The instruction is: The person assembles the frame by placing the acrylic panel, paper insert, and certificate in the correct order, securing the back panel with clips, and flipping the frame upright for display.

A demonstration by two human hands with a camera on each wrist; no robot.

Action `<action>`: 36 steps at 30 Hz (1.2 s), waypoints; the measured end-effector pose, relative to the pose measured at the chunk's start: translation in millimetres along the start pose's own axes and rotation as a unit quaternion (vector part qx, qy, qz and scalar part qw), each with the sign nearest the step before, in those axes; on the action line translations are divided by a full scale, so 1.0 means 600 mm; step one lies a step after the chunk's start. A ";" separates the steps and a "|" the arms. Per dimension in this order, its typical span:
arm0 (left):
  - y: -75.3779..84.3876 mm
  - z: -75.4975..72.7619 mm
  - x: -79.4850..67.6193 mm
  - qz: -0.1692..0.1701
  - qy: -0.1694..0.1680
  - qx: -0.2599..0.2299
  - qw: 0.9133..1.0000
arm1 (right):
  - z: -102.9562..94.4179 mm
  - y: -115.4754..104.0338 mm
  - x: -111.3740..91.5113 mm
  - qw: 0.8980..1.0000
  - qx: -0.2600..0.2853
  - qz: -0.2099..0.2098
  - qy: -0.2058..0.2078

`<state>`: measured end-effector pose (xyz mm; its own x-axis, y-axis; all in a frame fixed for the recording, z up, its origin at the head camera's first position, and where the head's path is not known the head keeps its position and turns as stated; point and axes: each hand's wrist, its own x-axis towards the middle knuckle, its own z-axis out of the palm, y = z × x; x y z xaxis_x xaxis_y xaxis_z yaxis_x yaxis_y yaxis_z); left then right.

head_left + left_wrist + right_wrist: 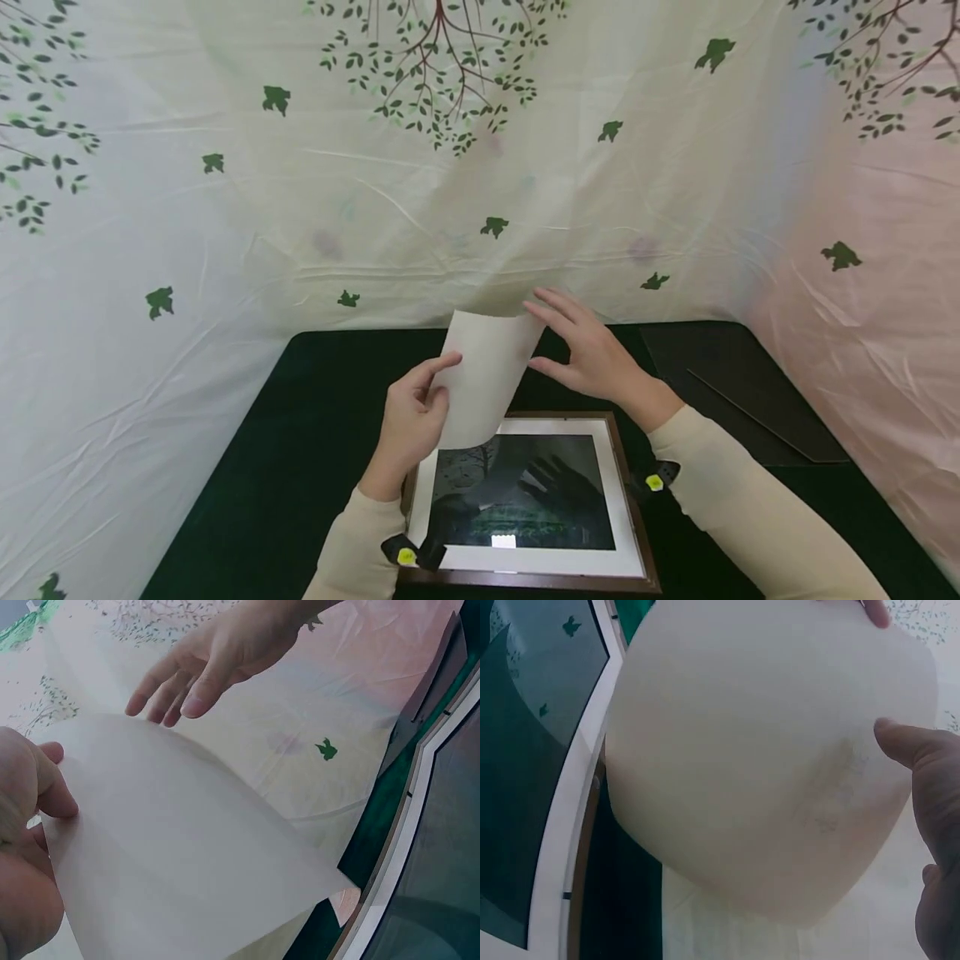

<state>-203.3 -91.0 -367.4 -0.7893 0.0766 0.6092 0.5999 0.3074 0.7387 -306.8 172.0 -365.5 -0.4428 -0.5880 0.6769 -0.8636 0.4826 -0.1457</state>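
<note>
A blank white sheet of paper (487, 379), slightly bowed, is held up over the far left part of a picture frame (540, 581). My left hand (412, 412) pinches the sheet by its left edge, thumb on one face and fingers behind, as the left wrist view shows. Beside the opposite edge is my right hand (588, 346), its fingers spread and loosely extended. In the right wrist view the thumb (900, 742) of that hand overlaps the paper (757, 750). The brown-rimmed frame lies flat, with a white mat around a dark landscape picture whose glossy surface reflects the hands.
The frame lies on a dark green table (315, 433). A thin dark board (720, 358) lies at the table's back right. Behind the table hangs a pale cloth (420, 225) printed with branches and green birds. Both wrists wear small black straps with yellow tags.
</note>
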 end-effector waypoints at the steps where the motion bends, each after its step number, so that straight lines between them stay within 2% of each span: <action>1: 0.006 -0.003 0.001 -0.001 0.002 -0.003 1.000 | 0.001 0.001 0.005 1.000 0.000 -0.002 -0.007; 5: 0.007 -0.012 0.000 -0.015 0.014 -0.012 1.000 | 0.005 0.001 0.013 1.000 -0.002 0.000 -0.024; 10: -0.014 -0.023 -0.004 -0.040 0.032 -0.030 0.998 | 0.000 -0.002 0.011 1.000 0.008 0.013 -0.019; 16: -0.032 -0.037 -0.008 -0.086 0.062 -0.050 0.993 | -0.018 0.004 0.009 0.999 0.009 0.036 -0.021; 19: -0.034 -0.039 -0.008 -0.101 0.071 -0.051 0.991 | -0.031 0.008 0.003 0.998 0.012 0.062 -0.007; 23: -0.057 -0.040 -0.010 -0.118 0.084 -0.064 0.987 | -0.052 0.011 -0.015 0.992 0.023 0.125 0.018; 26: -0.080 -0.043 -0.012 -0.127 0.094 -0.080 0.984 | -0.062 0.016 -0.035 0.979 0.045 0.196 0.039; 28: -0.085 -0.045 -0.014 -0.127 0.100 -0.087 0.983 | -0.066 0.019 -0.051 0.964 0.079 0.246 0.058; 30: -0.087 -0.048 -0.014 -0.128 0.105 -0.095 0.982 | -0.066 0.022 -0.068 0.946 0.133 0.285 0.084; 32: -0.088 -0.049 -0.013 -0.130 0.110 -0.104 0.980 | -0.064 0.021 -0.085 0.925 0.200 0.303 0.111; 34: -0.089 -0.050 -0.013 -0.136 0.113 -0.114 0.978 | -0.060 0.017 -0.101 0.907 0.264 0.302 0.129; 36: -0.089 -0.051 -0.012 -0.143 0.117 -0.124 0.975 | -0.056 0.010 -0.117 0.898 0.306 0.288 0.133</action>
<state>-225.6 -136.9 -402.9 -0.8953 -0.2054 0.3952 0.3949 0.0441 0.9177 -272.9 237.8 -389.6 -0.8556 -0.1396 0.4985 -0.5164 0.1620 -0.8409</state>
